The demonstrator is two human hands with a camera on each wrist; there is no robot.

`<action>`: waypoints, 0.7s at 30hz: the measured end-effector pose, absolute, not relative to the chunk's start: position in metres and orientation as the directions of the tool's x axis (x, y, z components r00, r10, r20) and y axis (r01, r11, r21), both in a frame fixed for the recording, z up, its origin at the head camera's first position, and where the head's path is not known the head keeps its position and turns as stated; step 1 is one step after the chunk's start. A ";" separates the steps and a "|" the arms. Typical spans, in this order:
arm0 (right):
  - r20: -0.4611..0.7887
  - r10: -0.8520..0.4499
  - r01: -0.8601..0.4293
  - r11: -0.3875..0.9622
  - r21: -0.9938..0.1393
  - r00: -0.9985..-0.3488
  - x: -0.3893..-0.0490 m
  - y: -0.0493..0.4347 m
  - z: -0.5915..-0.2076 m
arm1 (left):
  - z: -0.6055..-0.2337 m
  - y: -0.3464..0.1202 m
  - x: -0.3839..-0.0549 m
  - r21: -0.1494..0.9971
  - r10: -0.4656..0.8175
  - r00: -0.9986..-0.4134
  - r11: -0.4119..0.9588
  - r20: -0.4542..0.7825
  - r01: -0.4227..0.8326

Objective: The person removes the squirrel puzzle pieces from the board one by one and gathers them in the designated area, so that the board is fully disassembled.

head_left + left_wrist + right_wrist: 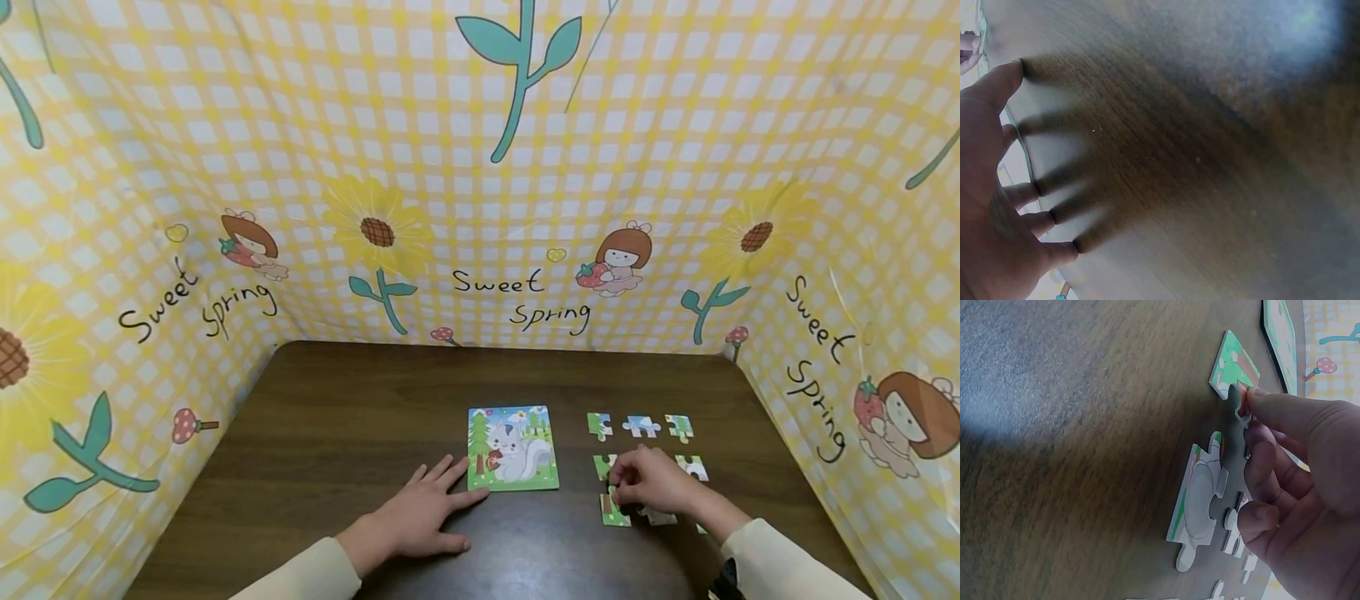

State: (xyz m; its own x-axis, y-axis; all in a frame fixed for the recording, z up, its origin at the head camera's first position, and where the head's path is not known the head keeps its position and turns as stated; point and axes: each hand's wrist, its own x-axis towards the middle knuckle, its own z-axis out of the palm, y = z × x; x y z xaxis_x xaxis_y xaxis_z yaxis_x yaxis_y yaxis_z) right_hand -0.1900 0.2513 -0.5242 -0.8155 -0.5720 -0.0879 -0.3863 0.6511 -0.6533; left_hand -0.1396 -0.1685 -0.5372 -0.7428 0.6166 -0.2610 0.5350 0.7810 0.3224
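With thumb and fingertips, my right hand [652, 481] pinches a jigsaw piece [1237, 403], mostly hidden by the fingers and seen nearly edge-on in the right wrist view. Close beside it lies a green corner piece [1233, 365] with a brown patch. A grey-and-white piece [1197, 494] with a green edge is also near this hand. My left hand [423, 510] rests on the table with its fingers spread, the index fingertip at the lower left corner of a square squirrel picture board [517, 450].
More loose pieces lie in rows on the right, such as a blue one [641, 427] and a green one [679, 427] at the back. The dark wooden table [360, 392] is enclosed by yellow checked cloth [480, 208] on the far side and both flanks.
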 end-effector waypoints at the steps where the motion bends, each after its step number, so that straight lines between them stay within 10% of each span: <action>1: -0.089 -0.573 -0.388 0.653 -0.650 -0.815 -0.190 0.251 -0.525 | -0.537 -0.168 -0.139 0.324 0.617 -0.743 0.781 -0.260 0.535; 21: -0.092 -0.604 -0.433 0.662 -0.612 -0.792 -0.187 0.246 -0.522 | -0.542 -0.172 -0.139 0.334 0.623 -0.739 0.775 -0.255 0.537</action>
